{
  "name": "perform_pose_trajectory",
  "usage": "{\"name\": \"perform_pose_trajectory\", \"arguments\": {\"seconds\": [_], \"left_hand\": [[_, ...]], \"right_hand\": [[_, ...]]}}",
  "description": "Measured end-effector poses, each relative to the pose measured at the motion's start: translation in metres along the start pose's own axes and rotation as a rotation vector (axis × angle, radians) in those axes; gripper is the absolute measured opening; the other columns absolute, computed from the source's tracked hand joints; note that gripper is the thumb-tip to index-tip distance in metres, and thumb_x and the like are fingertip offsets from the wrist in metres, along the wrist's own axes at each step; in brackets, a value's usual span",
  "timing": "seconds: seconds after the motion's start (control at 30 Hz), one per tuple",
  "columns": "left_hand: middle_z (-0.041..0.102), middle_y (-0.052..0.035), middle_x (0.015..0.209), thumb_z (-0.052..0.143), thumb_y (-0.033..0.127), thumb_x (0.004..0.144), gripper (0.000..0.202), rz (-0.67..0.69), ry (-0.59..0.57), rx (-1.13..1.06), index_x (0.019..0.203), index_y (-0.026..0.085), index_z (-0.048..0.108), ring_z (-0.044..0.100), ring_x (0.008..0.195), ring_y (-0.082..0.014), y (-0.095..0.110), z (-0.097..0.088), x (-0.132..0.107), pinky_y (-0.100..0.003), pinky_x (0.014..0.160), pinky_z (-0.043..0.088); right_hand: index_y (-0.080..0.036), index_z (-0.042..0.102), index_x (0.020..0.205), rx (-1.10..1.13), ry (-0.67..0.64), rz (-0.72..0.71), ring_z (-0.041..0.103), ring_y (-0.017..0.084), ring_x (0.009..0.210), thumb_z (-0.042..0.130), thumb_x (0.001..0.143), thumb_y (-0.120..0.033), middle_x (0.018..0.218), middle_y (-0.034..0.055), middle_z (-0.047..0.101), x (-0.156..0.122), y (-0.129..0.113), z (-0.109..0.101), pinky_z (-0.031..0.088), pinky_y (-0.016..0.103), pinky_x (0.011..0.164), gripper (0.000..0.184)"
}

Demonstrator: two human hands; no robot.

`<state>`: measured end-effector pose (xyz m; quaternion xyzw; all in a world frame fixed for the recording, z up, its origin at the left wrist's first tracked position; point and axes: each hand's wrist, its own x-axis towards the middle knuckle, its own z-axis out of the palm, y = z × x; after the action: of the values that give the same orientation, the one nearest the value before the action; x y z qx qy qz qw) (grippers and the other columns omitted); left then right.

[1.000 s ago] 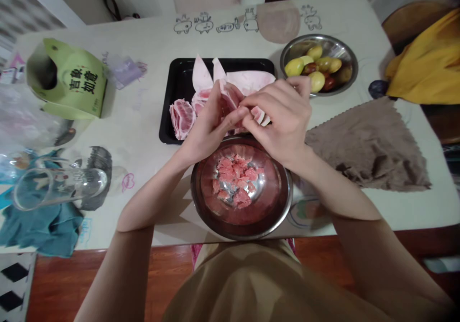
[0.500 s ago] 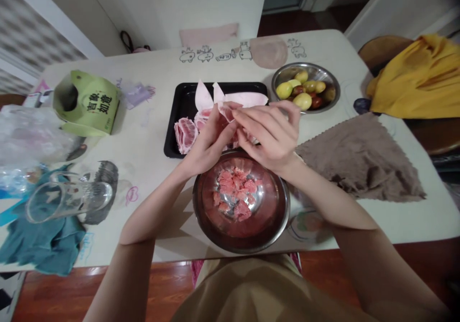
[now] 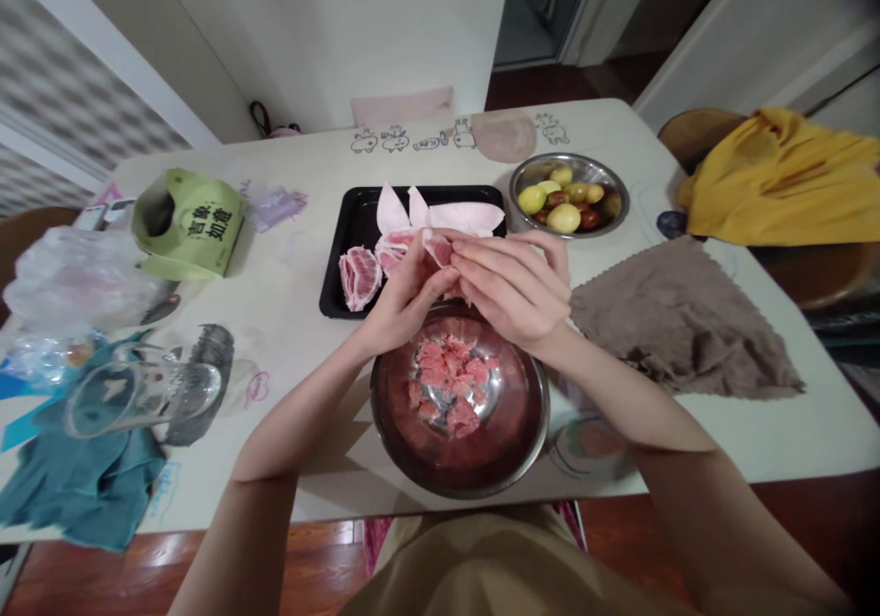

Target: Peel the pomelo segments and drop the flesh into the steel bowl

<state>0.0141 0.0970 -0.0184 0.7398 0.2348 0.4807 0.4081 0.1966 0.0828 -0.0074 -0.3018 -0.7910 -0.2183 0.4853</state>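
My left hand (image 3: 404,302) and my right hand (image 3: 512,288) meet over the far rim of a steel bowl (image 3: 529,423), both pinched on one pink pomelo segment (image 3: 438,247). The bowl holds several torn pieces of pink pomelo flesh (image 3: 450,378). Just behind my hands lies a black tray (image 3: 338,268) with a peeled pomelo chunk (image 3: 360,276) and pale pink peel pieces (image 3: 459,216).
A steel bowl of small green and red fruits (image 3: 567,196) stands at the back right. A brown cloth (image 3: 680,323) lies right, a yellow cloth (image 3: 776,176) on a chair beyond. Left are a glass (image 3: 137,396), teal cloth (image 3: 82,478), green carton (image 3: 187,222) and plastic bag (image 3: 69,277).
The camera has tilted up, so the table sits lower in view. My hands have stayed together on the pomelo segment, the fingers shifting a little along it.
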Motion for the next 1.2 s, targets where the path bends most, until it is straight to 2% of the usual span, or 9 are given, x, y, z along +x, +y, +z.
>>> {"name": "perform_pose_trajectory", "arguments": {"seconds": [0.2,0.3,0.4,0.5,0.6,0.73,0.83,1.0,1.2], "left_hand": [[0.067,-0.0077,0.126,0.052,0.037,0.104,0.035,-0.069,-0.001,0.011,0.137,0.027,0.049,0.065,0.121,-0.0213,-0.006,0.002,-0.005,-0.039,0.114,0.051],[0.068,-0.0066,0.119,0.051,0.036,0.104,0.032,-0.088,-0.023,0.033,0.134,0.026,0.052,0.066,0.115,-0.0203,-0.007,0.002,-0.006,-0.038,0.112,0.05],[0.065,-0.0066,0.125,0.049,0.035,0.105,0.03,-0.09,-0.005,0.016,0.133,0.027,0.054,0.064,0.119,-0.0199,-0.007,0.003,-0.005,-0.037,0.114,0.049],[0.061,-0.0072,0.136,0.049,0.035,0.105,0.031,-0.06,0.045,-0.005,0.135,0.028,0.054,0.057,0.132,-0.0206,-0.005,0.004,-0.004,-0.037,0.119,0.044],[0.059,-0.0076,0.14,0.049,0.035,0.105,0.033,-0.048,0.05,-0.014,0.137,0.029,0.054,0.054,0.136,-0.0213,-0.001,0.004,-0.002,-0.039,0.122,0.041],[0.059,-0.0089,0.14,0.057,0.038,0.101,0.034,-0.087,0.057,-0.104,0.134,0.028,0.057,0.055,0.137,-0.0239,0.002,0.006,-0.001,-0.044,0.122,0.043],[0.063,-0.0083,0.133,0.065,0.037,0.097,0.03,-0.114,0.145,-0.162,0.125,0.027,0.061,0.062,0.127,-0.0231,-0.002,0.01,-0.001,-0.041,0.111,0.054],[0.067,-0.0023,0.112,0.067,0.037,0.095,0.017,-0.206,0.259,-0.244,0.109,0.027,0.063,0.07,0.092,-0.0138,-0.016,0.015,-0.002,-0.026,0.076,0.066],[0.068,-0.0007,0.11,0.071,0.036,0.093,0.02,-0.211,0.305,-0.3,0.11,0.028,0.064,0.069,0.085,-0.0105,-0.018,0.019,-0.001,-0.021,0.069,0.066]], "right_hand": [[-0.03,0.072,0.091,-0.091,0.046,0.022,0.076,0.018,0.088,0.068,0.094,-0.026,0.104,-0.003,0.081,-0.005,0.003,0.005,0.051,0.04,0.082,0.006],[-0.029,0.069,0.086,-0.087,0.05,0.123,0.074,0.018,0.085,0.066,0.094,-0.024,0.099,-0.0038,0.081,-0.005,0.005,0.007,0.049,0.041,0.085,0.01],[-0.028,0.068,0.087,-0.069,0.024,0.24,0.073,0.017,0.081,0.064,0.094,-0.023,0.094,-0.0038,0.08,-0.002,0.005,0.008,0.047,0.042,0.088,0.01],[-0.028,0.07,0.098,-0.056,-0.006,0.207,0.074,0.018,0.087,0.063,0.094,-0.023,0.099,-0.0026,0.08,0.0,0.004,0.007,0.047,0.042,0.091,0.01],[-0.03,0.071,0.113,-0.04,-0.006,0.143,0.074,0.02,0.094,0.064,0.095,-0.024,0.11,0.0,0.08,0.001,0.002,0.007,0.047,0.042,0.092,0.021],[-0.032,0.074,0.11,-0.022,-0.004,0.104,0.074,0.019,0.096,0.064,0.097,-0.025,0.106,-0.001,0.081,-0.002,0.004,0.008,0.046,0.041,0.09,0.018],[-0.031,0.075,0.103,-0.029,-0.04,0.11,0.073,0.017,0.09,0.06,0.099,-0.026,0.094,-0.003,0.081,-0.005,0.007,0.01,0.047,0.038,0.084,0.017],[-0.029,0.075,0.105,-0.031,-0.078,0.202,0.072,0.017,0.084,0.057,0.1,-0.021,0.089,-0.0028,0.081,-0.008,0.008,0.017,0.046,0.039,0.084,0.02],[-0.03,0.075,0.103,0.025,-0.018,0.284,0.073,0.016,0.08,0.06,0.098,-0.021,0.087,-0.0031,0.08,-0.006,0.004,0.017,0.045,0.039,0.087,0.017]]}}
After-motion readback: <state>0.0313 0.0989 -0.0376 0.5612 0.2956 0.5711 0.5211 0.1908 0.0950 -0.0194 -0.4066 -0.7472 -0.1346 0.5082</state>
